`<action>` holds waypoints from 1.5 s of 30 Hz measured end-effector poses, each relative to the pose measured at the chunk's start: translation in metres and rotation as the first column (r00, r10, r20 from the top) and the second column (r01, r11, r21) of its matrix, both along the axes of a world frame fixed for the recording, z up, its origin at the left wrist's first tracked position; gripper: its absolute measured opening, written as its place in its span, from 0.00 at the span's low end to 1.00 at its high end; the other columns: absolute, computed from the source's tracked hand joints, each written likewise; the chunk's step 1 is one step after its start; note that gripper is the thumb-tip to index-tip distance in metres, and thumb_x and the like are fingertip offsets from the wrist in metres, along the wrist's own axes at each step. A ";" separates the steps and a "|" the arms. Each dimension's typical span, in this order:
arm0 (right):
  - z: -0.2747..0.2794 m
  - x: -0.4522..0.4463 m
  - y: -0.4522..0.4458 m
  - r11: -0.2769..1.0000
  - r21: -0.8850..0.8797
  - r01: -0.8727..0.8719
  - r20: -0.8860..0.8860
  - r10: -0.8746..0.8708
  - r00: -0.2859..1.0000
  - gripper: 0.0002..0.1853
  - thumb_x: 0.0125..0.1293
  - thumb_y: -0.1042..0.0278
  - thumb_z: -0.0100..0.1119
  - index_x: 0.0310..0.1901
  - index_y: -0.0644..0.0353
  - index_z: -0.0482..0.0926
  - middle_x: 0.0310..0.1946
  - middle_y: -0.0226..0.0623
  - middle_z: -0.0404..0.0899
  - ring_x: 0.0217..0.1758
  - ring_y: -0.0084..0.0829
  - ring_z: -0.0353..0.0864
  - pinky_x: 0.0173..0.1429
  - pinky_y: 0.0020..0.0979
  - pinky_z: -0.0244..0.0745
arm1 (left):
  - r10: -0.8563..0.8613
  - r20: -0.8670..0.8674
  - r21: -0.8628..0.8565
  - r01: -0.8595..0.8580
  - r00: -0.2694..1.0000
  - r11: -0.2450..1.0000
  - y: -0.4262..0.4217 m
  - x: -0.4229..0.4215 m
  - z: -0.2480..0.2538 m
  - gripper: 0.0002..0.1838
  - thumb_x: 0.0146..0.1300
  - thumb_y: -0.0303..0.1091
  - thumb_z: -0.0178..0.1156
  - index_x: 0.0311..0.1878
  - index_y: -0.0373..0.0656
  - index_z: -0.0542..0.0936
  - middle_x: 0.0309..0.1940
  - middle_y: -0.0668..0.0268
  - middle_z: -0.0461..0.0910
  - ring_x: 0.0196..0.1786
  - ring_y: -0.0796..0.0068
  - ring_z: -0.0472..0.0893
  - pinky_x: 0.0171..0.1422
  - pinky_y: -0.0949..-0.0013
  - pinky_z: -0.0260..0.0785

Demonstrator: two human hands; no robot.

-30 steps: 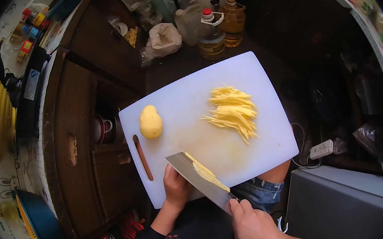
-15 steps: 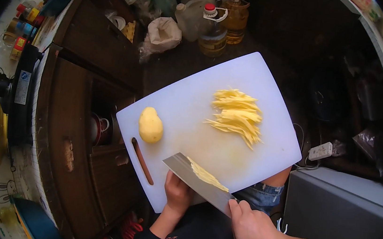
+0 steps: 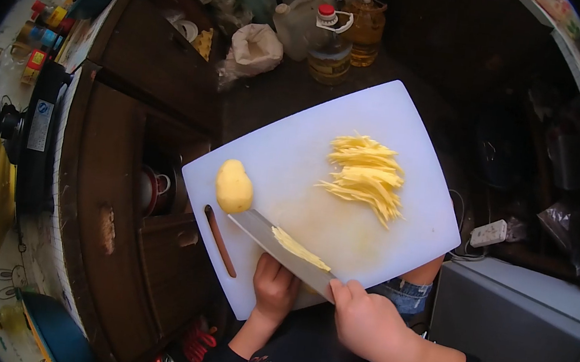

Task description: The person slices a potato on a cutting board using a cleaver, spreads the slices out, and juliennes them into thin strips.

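My right hand is wrapped around the handle of a kitchen knife, its broad blade slanting up and left over the cutting board. A strip of sliced potato clings to the blade. Beside the blade's lower edge, my left hand has its fingers curled in; what lies under them is mostly hidden by the knife. Near the blade's tip rests a whole peeled potato. A pile of potato shreds lies on the right half of the board.
Beyond the board stand oil bottles and an open bag. Dark wooden cabinets line the left side. At the right are a power strip and a grey box-like cabinet.
The knife and my right hand have moved up and left, bringing the blade's tip close to the whole potato. My left hand stays nearly in place, fingers still curled.
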State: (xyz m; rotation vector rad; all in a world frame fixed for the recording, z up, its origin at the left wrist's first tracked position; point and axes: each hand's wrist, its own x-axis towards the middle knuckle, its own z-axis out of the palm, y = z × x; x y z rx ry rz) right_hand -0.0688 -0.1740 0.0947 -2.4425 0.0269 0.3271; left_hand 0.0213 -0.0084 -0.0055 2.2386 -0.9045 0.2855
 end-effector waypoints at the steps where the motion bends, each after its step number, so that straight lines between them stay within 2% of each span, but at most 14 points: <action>1: 0.000 -0.001 -0.003 1.000 0.007 0.015 0.005 -0.015 1.000 0.11 0.60 0.75 0.52 0.43 0.71 0.72 0.28 0.51 0.76 0.20 0.44 0.81 0.23 0.39 0.78 | 0.004 0.006 -0.011 -0.004 1.000 1.000 -0.001 0.001 0.000 0.15 0.43 0.19 0.68 0.39 0.34 0.83 0.37 0.54 0.80 0.40 0.50 0.79 0.46 0.56 0.75; 3: 0.003 -0.007 -0.011 0.999 0.022 0.045 0.013 -0.045 0.999 0.11 0.60 0.76 0.52 0.44 0.70 0.72 0.28 0.52 0.76 0.21 0.46 0.81 0.25 0.40 0.78 | 0.013 0.017 -0.033 -0.012 1.000 0.999 -0.002 0.000 -0.001 0.14 0.45 0.19 0.68 0.38 0.34 0.83 0.36 0.55 0.79 0.38 0.52 0.78 0.43 0.57 0.74; 4: 0.005 -0.010 -0.014 0.997 0.020 0.076 -0.015 -0.076 0.997 0.11 0.62 0.76 0.52 0.45 0.69 0.73 0.29 0.52 0.77 0.23 0.49 0.82 0.29 0.43 0.79 | 0.013 0.021 -0.025 -0.012 1.000 1.000 -0.004 0.000 0.003 0.11 0.47 0.18 0.68 0.37 0.34 0.82 0.36 0.56 0.79 0.38 0.54 0.78 0.42 0.59 0.74; 8: 0.009 -0.018 -0.026 0.992 0.000 0.125 -0.033 -0.124 0.992 0.11 0.65 0.74 0.53 0.48 0.68 0.73 0.32 0.53 0.77 0.26 0.51 0.82 0.32 0.45 0.80 | 0.014 0.046 -0.018 -0.013 0.999 1.000 -0.004 0.000 0.003 0.10 0.50 0.18 0.67 0.37 0.34 0.82 0.35 0.57 0.79 0.38 0.55 0.79 0.42 0.60 0.73; 18: 0.031 -0.051 -0.012 0.999 -0.036 0.034 0.008 -0.033 0.999 0.13 0.66 0.73 0.52 0.48 0.73 0.74 0.29 0.47 0.73 0.18 0.41 0.79 0.22 0.38 0.76 | 0.011 0.033 -0.050 -0.009 0.999 0.999 -0.003 -0.001 0.005 0.11 0.49 0.18 0.66 0.38 0.35 0.81 0.36 0.56 0.79 0.38 0.53 0.79 0.41 0.59 0.73; 22: 0.031 -0.057 -0.008 1.000 -0.019 0.004 -0.029 -0.005 1.000 0.12 0.66 0.73 0.50 0.47 0.73 0.73 0.29 0.46 0.73 0.18 0.40 0.79 0.21 0.36 0.77 | 0.015 0.007 -0.081 -0.014 1.000 0.997 -0.003 -0.001 0.002 0.13 0.47 0.17 0.65 0.39 0.35 0.81 0.36 0.56 0.78 0.38 0.52 0.78 0.41 0.59 0.73; 32: 0.027 -0.051 -0.004 0.999 -0.038 0.002 -0.086 -0.005 0.996 0.10 0.65 0.74 0.49 0.44 0.73 0.70 0.28 0.48 0.73 0.17 0.42 0.79 0.19 0.38 0.76 | 0.020 -0.070 -0.070 -0.025 0.997 0.997 0.002 -0.003 -0.002 0.16 0.45 0.18 0.66 0.41 0.35 0.81 0.41 0.53 0.79 0.44 0.47 0.80 0.47 0.57 0.76; 38: 0.022 -0.034 0.000 1.000 -0.026 0.003 -0.120 -0.006 0.993 0.11 0.65 0.75 0.49 0.45 0.74 0.70 0.28 0.49 0.72 0.17 0.43 0.79 0.19 0.38 0.75 | -0.009 -0.010 -0.021 0.008 1.000 1.000 0.007 -0.003 -0.006 0.18 0.44 0.18 0.65 0.43 0.36 0.82 0.43 0.52 0.80 0.45 0.45 0.80 0.48 0.54 0.76; 45: 0.016 -0.026 0.001 0.999 -0.038 0.002 -0.120 -0.006 0.993 0.13 0.63 0.75 0.51 0.45 0.75 0.70 0.28 0.49 0.73 0.17 0.42 0.79 0.19 0.38 0.75 | -0.021 -0.030 -0.010 0.021 0.999 1.000 0.008 -0.002 -0.005 0.18 0.45 0.21 0.66 0.43 0.36 0.83 0.44 0.52 0.81 0.48 0.44 0.80 0.52 0.51 0.75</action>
